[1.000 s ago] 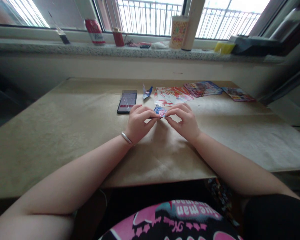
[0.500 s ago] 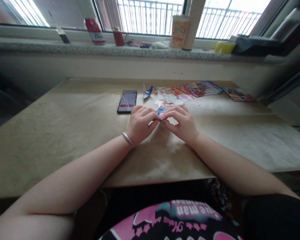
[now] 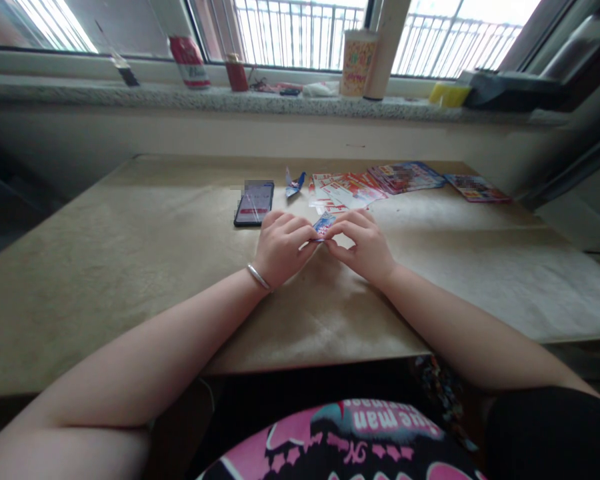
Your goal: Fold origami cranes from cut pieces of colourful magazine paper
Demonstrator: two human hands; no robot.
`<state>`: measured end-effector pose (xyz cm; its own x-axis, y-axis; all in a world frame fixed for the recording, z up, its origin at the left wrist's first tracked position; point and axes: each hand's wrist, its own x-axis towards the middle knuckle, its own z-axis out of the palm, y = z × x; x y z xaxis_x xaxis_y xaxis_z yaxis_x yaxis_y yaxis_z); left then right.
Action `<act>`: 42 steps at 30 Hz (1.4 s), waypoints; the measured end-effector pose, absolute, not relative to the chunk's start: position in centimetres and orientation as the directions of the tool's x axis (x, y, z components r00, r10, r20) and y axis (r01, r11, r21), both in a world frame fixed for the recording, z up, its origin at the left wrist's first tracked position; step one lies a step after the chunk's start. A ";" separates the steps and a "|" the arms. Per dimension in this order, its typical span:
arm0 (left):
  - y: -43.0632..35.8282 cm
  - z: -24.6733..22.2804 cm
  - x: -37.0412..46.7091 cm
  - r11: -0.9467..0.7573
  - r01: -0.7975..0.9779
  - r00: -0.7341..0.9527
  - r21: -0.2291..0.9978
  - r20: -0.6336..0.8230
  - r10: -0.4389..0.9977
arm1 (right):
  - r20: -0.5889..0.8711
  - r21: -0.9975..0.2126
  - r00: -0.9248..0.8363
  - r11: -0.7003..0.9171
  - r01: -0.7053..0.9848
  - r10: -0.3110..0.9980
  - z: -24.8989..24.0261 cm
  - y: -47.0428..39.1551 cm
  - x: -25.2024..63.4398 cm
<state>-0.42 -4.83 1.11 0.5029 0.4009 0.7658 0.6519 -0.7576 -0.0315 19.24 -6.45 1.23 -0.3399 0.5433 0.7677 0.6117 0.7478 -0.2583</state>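
Observation:
A small folded piece of printed paper [image 3: 324, 224], blue with red and white, is pinched between both hands above the table. My left hand [image 3: 286, 245], with a silver bangle at the wrist, grips its left side between thumb and fingers. On its right side, my right hand [image 3: 363, 245] pinches the near edge, thumb and index finger forming a ring. The fingertips cover parts of the paper's lower edge. Just beyond the hands stands a folded blue paper crane [image 3: 295, 185], and left of it lies a phone [image 3: 255, 203] with its screen lit.
Red and white printed sheets [image 3: 347, 191] lie behind my right hand, with colourful printed papers [image 3: 406, 177] and another stack [image 3: 477, 188] farther right. On the granite windowsill [image 3: 280, 103] stand a red can [image 3: 189, 63], a patterned cup [image 3: 359, 65] and a yellow object [image 3: 449, 95].
The hands stay in nearly the same place. The paper's tilt shifts slightly between the fingers, and the right fingertips move a little along it.

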 end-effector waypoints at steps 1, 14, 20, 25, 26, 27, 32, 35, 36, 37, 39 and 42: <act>-4.8 1.1 -0.4 -0.761 0.648 0.504 -0.032 0.767 0.397 | 0.766 -0.250 -0.346 0.747 0.616 0.541 1.2 -6.4 19.3; -4.8 1.1 -0.6 -0.763 0.645 0.508 -0.025 0.760 0.405 | 0.759 -0.157 -0.379 0.713 0.683 0.530 1.6 -6.3 19.7; -4.7 1.1 -0.5 -0.754 0.656 0.502 -0.043 0.771 0.393 | 0.739 -0.158 -0.382 0.695 0.702 0.554 1.6 -6.2 19.9; -4.7 1.1 -0.6 -0.759 0.649 0.509 -0.045 0.767 0.390 | 0.732 -0.147 -0.392 0.691 0.708 0.558 1.5 -6.1 20.2; -4.7 1.1 -0.6 -0.759 0.650 0.509 -0.037 0.763 0.399 | 0.729 -0.150 -0.388 0.686 0.712 0.563 1.5 -6.0 20.3; -4.7 1.1 -0.6 -0.760 0.649 0.510 -0.028 0.758 0.407 | 0.727 -0.152 -0.387 0.682 0.715 0.567 1.5 -6.0 20.3; -4.7 1.1 -0.7 -0.750 0.662 0.516 0.008 0.721 0.463 | 0.723 -0.134 -0.394 0.676 0.725 0.567 1.3 -5.8 20.4; -4.6 1.1 -0.7 -0.743 0.670 0.506 -0.001 0.732 0.455 | 0.727 -0.125 -0.395 0.674 0.728 0.562 1.4 -5.9 20.5; -4.6 1.1 -0.8 -0.745 0.667 0.504 -0.003 0.739 0.447 | 0.727 -0.125 -0.396 0.674 0.728 0.562 1.4 -5.9 20.5; -4.6 1.1 -0.8 -0.750 0.661 0.504 -0.005 0.743 0.439 | 0.725 -0.127 -0.395 0.674 0.728 0.564 1.4 -5.8 20.5; -4.6 1.0 -0.8 -0.760 0.649 0.514 -0.009 0.742 0.430 | 0.723 -0.134 -0.391 0.671 0.729 0.570 1.4 -5.8 20.6; -4.5 0.9 -0.8 -0.766 0.643 0.525 -0.018 0.739 0.423 | 0.730 -0.134 -0.388 0.674 0.726 0.563 1.3 -5.8 20.5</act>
<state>-0.83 -4.49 0.94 0.5246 0.4233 0.7387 0.6430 -0.7657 -0.0178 20.52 -5.83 1.33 -0.3884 0.5628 0.7296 0.7261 0.6745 -0.1338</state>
